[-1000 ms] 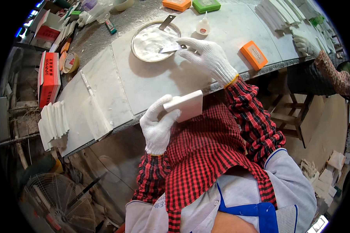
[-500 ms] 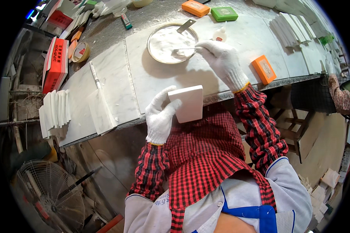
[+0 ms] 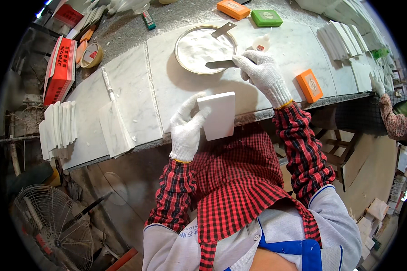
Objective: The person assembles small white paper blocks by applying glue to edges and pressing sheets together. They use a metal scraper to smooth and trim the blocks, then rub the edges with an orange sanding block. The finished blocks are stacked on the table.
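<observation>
My left hand (image 3: 187, 122) grips a white slab (image 3: 220, 116) near the bench (image 3: 289, 45) edge — my right hand (image 3: 260, 72) pinches a flat blade (image 3: 219, 64) at the bowl (image 3: 176, 52) of white paste (image 3: 196, 47). I think it's scooping; next needs a slow, level blade.

A white, smooth-faced rectangular slab (image 3: 220, 118) stood tilted in the left hand (image 3: 186, 128). From the right hand (image 3: 262, 74), a flat gray blade (image 3: 219, 64) extended leftward across the near-right rim of a round bowl (image 3: 184, 66) filled with white material.
</observation>
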Tool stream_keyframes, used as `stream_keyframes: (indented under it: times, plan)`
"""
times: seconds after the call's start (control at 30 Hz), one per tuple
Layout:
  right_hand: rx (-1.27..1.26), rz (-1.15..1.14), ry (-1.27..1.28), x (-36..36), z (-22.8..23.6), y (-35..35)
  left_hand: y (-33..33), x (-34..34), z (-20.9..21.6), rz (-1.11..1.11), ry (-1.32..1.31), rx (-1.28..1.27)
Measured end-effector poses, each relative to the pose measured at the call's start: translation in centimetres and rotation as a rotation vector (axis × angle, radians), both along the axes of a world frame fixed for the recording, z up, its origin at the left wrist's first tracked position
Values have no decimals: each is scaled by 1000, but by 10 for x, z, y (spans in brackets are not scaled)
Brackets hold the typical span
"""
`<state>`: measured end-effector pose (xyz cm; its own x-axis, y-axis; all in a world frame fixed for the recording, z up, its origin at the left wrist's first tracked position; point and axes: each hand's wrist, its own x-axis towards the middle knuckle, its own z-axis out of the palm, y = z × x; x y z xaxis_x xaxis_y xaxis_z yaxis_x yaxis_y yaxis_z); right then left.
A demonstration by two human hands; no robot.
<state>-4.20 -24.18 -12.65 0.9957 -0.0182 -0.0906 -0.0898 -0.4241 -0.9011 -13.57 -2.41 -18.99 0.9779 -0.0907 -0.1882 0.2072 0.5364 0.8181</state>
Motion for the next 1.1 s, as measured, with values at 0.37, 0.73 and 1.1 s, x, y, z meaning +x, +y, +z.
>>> stream_keyframes:
  times: [0.37, 0.73, 1.1]
  plan:
    - [264, -175, 181, -8, 0, -6, 10, -9, -2, -42, 31, 81]
    - [139, -121, -10, -7, -13, -2, 9, -28, 9, -98, -9, 109]
    - [-42, -114, -76, -79, -10, -34, -17, -50, 32, 62, -475, 225]
